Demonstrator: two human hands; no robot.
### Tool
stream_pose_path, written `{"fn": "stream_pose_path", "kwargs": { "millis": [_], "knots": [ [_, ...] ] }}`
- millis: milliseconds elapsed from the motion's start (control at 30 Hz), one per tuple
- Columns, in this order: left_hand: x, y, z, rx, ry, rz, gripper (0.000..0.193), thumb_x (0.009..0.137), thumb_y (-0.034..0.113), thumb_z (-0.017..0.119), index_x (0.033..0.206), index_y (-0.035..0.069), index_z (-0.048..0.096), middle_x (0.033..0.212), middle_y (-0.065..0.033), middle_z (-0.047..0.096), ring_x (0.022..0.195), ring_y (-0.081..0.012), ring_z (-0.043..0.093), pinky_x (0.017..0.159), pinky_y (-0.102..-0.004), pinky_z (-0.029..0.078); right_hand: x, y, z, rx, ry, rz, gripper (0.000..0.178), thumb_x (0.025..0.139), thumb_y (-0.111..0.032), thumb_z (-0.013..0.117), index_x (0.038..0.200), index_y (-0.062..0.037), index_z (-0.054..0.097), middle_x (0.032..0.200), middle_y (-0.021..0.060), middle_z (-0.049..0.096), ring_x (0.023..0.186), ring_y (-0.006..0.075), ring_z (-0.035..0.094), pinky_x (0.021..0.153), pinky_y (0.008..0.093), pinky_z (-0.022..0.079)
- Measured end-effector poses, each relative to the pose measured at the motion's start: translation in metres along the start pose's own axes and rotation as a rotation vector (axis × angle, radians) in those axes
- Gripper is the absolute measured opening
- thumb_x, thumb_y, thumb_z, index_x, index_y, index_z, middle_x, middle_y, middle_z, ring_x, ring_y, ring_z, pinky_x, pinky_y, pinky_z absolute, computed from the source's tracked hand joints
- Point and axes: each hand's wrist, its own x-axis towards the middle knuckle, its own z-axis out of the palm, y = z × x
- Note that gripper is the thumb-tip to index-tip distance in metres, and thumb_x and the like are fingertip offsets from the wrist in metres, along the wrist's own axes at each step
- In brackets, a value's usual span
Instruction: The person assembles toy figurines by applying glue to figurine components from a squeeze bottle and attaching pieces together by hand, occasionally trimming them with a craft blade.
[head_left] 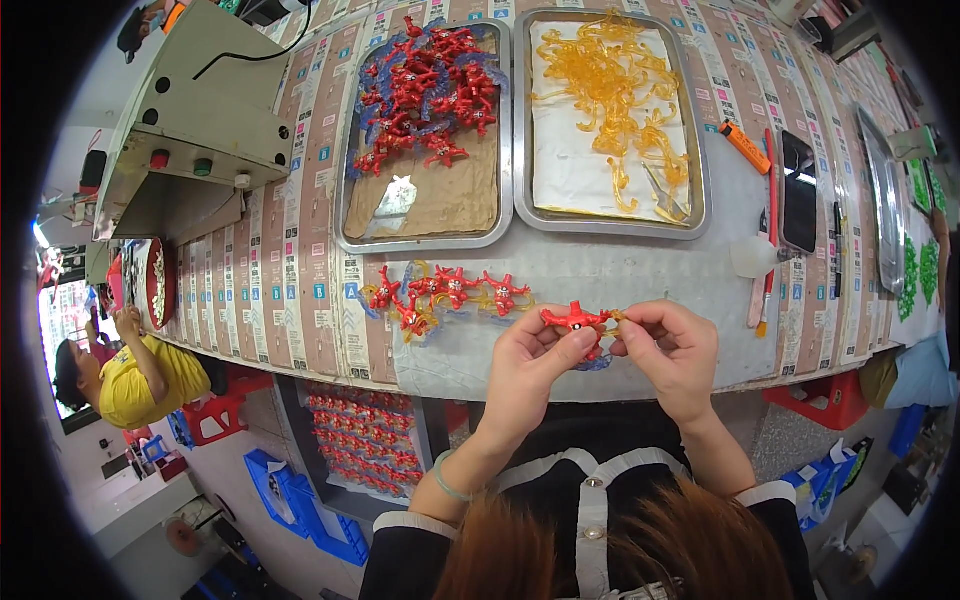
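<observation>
Brown hair [495,550] hangs nearest the camera, over a black top with white trim [593,530]. From the left, a co-worker in yellow [150,380] sits beyond a grey metal box [215,120] on the patterned desk [300,250]. Below the desk edge, a grey crate [433,425] carries rows of red figures. Further right, finished-looking clusters of red figures [455,287] lie in front of a metal tray [425,243] heaped with red and blue pieces. Closed around a red figure [572,319] just above the desk's near edge is the left hand [522,375]; the right hand [678,355] pinches a yellow piece [613,322] against it. Behind them, a second tray [615,228] bears clear yellow pieces [605,85]; rightward lie an orange cutter [745,148], a red brush [771,215] and a black phone [799,205].
</observation>
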Motion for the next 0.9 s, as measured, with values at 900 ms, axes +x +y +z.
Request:
{"fn": "stream_pose_path", "kwargs": {
  "millis": [900],
  "knots": [
    [0.008,0.012,-0.006,-0.093,-0.117,-0.111,0.031,0.085,0.013,0.047,0.113,0.001,0.041,0.101,-0.0068,0.052,0.087,-0.0099,0.050,0.074,-0.0250,0.042,0.001,0.010,-0.012,-0.381,-0.050,-0.620,0.014,0.067,0.005,0.057,0.080,0.0012,0.057,0.072,0.0117,0.056,0.061,0.0232,0.056,0.053,0.0303,0.045]
  ]
}}
